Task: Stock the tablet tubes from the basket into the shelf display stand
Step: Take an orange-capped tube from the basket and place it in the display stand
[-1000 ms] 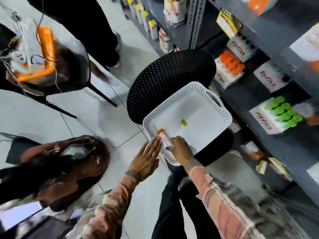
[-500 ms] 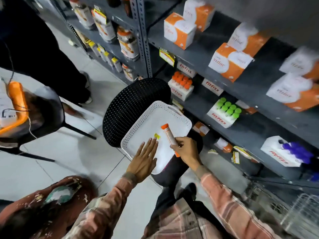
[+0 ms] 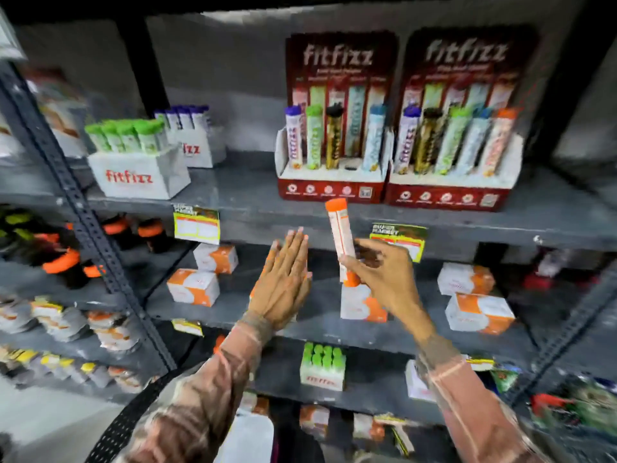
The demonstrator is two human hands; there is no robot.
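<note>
My right hand [image 3: 384, 272] grips an orange-capped white tablet tube [image 3: 340, 235] upright, just below the front edge of the upper shelf. Directly above it stands a red display stand [image 3: 330, 188] with several coloured tubes and one vacant slot between the gold and blue tubes. A second red display stand [image 3: 447, 195] to its right is full of tubes. My left hand [image 3: 283, 282] hangs flat beside the tube with fingers together and extended, holding nothing. The white basket [image 3: 248, 439] shows only as a blurred patch at the bottom.
White cartons of green-capped tubes [image 3: 133, 162] and purple-capped tubes [image 3: 193, 142] sit left on the upper shelf. Orange-and-white boxes [image 3: 193, 285] line the shelf below. A perforated steel upright [image 3: 86, 222] runs diagonally at left. Price tags [image 3: 196, 225] hang on the shelf edge.
The view swung up from the basket on the black stool to the shelves. My right hand lifted the orange tube out of the basket to shelf height; my left hand rose alongside.
</note>
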